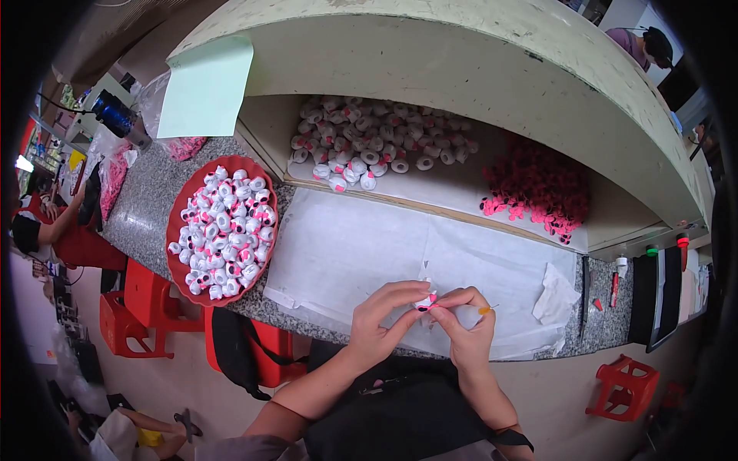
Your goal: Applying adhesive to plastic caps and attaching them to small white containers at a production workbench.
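Observation:
Above the white sheet, my left hand (377, 321) pinches a small white figure part (423, 303) with pink and black on it. The fingertips of my right hand (470, 344) meet the same part from the other side. Tucked in my right hand is also a translucent squeeze bottle (467, 316) with a yellow needle tip (484, 310) pointing right. Fingers cover much of the figure part. To the left, a red scalloped bowl (175, 266) is heaped with similar white, pink and black pieces (223, 223).
Under the shelf lie a pile of white parts (377, 138) and a heap of pink parts (538, 188). A crumpled tissue (555, 296) rests on the white sheet (330, 253). Right of it are a red marker (614, 290) and a black case (649, 300). Red stools (624, 388) stand below; another person (58, 230) sits left.

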Demonstrator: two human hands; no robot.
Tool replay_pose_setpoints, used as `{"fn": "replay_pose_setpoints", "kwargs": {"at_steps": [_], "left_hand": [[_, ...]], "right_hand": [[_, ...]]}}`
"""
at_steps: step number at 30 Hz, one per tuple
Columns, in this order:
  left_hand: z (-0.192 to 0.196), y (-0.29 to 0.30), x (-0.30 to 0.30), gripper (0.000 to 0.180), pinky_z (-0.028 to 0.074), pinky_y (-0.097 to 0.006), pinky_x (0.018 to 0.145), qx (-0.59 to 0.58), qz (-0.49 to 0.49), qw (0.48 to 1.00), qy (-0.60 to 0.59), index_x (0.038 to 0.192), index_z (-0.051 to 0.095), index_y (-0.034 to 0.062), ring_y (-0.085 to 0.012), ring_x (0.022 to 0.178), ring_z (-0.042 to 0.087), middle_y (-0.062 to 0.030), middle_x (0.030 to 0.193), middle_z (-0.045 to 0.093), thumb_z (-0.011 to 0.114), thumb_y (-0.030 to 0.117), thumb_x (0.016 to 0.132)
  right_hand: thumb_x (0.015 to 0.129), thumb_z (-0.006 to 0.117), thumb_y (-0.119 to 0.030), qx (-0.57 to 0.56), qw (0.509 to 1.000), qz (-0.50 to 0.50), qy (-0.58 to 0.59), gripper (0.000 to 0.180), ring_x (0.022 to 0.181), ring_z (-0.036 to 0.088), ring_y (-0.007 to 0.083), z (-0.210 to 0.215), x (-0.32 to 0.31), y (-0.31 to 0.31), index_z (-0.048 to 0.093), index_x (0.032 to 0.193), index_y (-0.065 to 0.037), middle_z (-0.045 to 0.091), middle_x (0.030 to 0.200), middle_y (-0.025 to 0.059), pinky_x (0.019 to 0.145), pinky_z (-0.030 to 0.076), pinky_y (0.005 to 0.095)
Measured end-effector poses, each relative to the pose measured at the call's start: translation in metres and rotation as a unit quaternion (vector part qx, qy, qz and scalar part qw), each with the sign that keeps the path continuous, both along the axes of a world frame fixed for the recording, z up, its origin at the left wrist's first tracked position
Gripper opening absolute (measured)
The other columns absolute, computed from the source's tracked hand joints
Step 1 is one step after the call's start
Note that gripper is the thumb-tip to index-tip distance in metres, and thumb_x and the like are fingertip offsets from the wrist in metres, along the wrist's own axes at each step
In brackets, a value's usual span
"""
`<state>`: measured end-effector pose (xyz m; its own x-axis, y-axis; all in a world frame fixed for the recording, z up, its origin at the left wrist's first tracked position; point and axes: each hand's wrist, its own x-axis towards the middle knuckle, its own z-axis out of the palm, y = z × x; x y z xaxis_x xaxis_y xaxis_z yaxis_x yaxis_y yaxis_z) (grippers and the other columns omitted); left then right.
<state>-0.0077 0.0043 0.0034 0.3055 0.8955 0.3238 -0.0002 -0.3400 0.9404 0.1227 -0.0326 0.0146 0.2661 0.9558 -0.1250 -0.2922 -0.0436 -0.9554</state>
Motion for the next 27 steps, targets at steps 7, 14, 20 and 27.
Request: {"fn": "replay_pose_setpoints", "kwargs": {"at_steps": [7, 14, 20, 27], "left_hand": [[0.0, -0.005, -0.002, 0.025, 0.039, -0.03, 0.082, -0.163, -0.086, 0.967, -0.176, 0.098, 0.051, -0.0006, -0.0215, 0.097, 0.049, -0.0143, 0.104, 0.051, 0.054, -0.002, 0.073], [-0.006, -0.005, -0.005, 0.025, 0.035, -0.031, 0.087, -0.122, -0.107, 0.976, -0.148, 0.098, 0.052, -0.0015, -0.0222, 0.1, 0.047, -0.0145, 0.104, 0.05, 0.054, -0.002, 0.073], [-0.016, -0.003, -0.002, 0.022, 0.035, -0.032, 0.086, -0.177, -0.157, 0.947, -0.218, 0.095, 0.053, -0.0004, -0.023, 0.1, 0.047, -0.0135, 0.099, 0.053, 0.054, -0.002, 0.073], [-0.014, -0.001, -0.011, 0.021, 0.035, -0.032, 0.086, -0.136, -0.13, 0.957, -0.222, 0.095, 0.053, -0.0009, -0.0225, 0.099, 0.048, -0.0134, 0.098, 0.054, 0.053, -0.002, 0.074]], "right_hand": [[0.065, 0.063, 0.003, 0.08, 0.996, -0.006, -0.047, 0.015, 0.068, 0.05, 0.0087, -0.004, 0.001, -0.003, 0.053, 0.076, -0.001, 0.054, 0.074, 0.0056, 0.062, 0.039, 0.0206], [0.06, 0.068, 0.001, 0.05, 0.99, 0.097, -0.094, 0.025, 0.072, 0.053, 0.0113, 0.005, 0.009, 0.0, 0.054, 0.081, 0.001, 0.057, 0.079, 0.0081, 0.065, 0.041, 0.0221], [0.058, 0.069, 0.003, 0.064, 0.992, 0.089, -0.068, 0.025, 0.073, 0.053, 0.012, -0.011, 0.011, -0.001, 0.055, 0.078, 0.001, 0.057, 0.079, 0.008, 0.068, 0.041, 0.0233], [0.056, 0.07, 0.003, 0.056, 0.99, 0.086, -0.096, 0.025, 0.071, 0.053, 0.0121, -0.004, 0.002, 0.004, 0.054, 0.075, 0.0, 0.056, 0.076, 0.0082, 0.067, 0.041, 0.0235]]}}
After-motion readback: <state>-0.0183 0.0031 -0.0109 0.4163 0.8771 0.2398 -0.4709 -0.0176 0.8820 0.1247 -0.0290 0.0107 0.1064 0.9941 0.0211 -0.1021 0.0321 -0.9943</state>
